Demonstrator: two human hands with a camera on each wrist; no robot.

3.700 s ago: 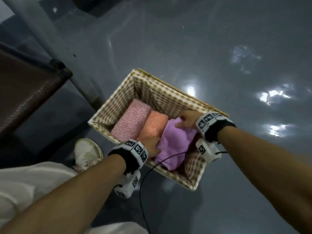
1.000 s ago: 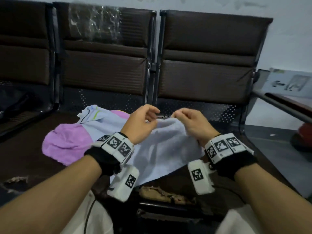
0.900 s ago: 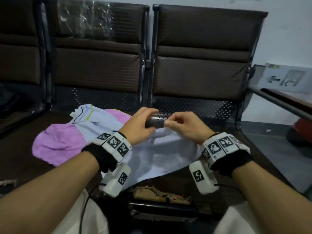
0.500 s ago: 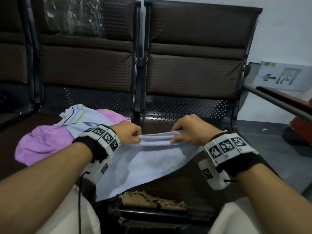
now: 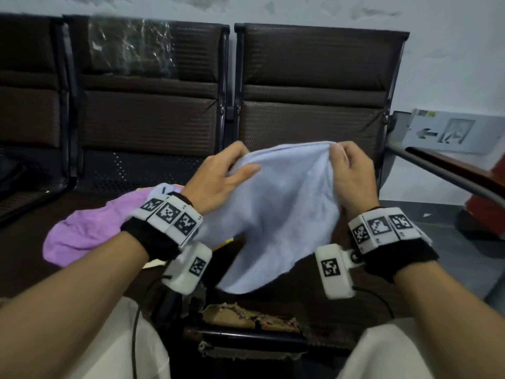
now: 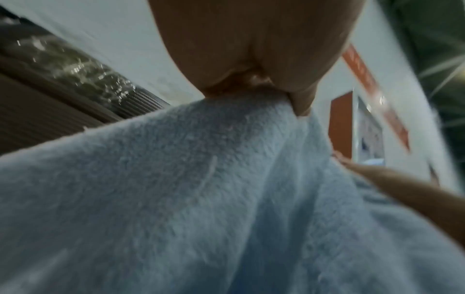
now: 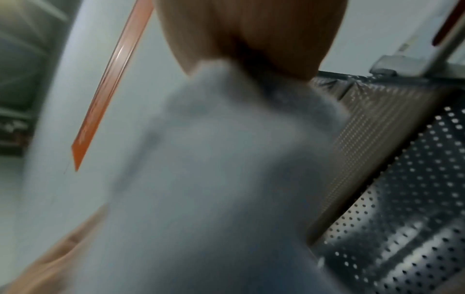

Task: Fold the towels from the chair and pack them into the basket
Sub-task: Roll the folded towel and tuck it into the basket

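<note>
A pale blue towel (image 5: 278, 212) hangs in the air above the dark chair seat (image 5: 322, 296), held up by its top edge. My left hand (image 5: 235, 166) pinches the left end of that edge, thumb on the near face. At the right end my right hand (image 5: 340, 157) grips the edge. The left wrist view shows the left hand (image 6: 254, 79) closed on the fluffy towel (image 6: 201, 189). In the blurred right wrist view the right hand (image 7: 251, 49) holds the towel (image 7: 214, 179). A purple towel (image 5: 87, 231) lies crumpled on the seat to the left. The basket is out of view.
A row of brown chairs with backrests (image 5: 314, 86) faces me; plastic wrap (image 5: 131, 47) covers one back. A metal armrest (image 5: 451, 176) juts at the right, with a sign (image 5: 456, 132) on the wall behind. The seat's front edge (image 5: 251, 321) is torn. My knees are below.
Both hands have lifted the pale blue towel off the seat and moved slightly apart, so it now hangs from its top edge. Earlier my hands were in the basket.
</note>
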